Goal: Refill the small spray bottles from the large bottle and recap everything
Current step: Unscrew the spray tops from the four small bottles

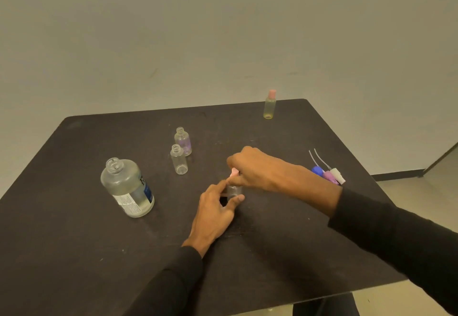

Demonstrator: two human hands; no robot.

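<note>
- The large bottle (127,188) stands uncapped at left.
- Two small bottles (179,159) wait open.
- Left hand (215,212) grips a small bottle (234,191); right hand (250,169) pinches its pink cap (234,173).
- Spray tops (328,173) lie right, unfitted.
- One capped bottle (269,106) looks finished.

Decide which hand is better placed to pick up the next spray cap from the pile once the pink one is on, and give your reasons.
Right. The right hand grips the pink cap and lies nearer the loose caps, on the table's right side. The left hand holds the small bottle, so it would probably have to cross over.
</note>
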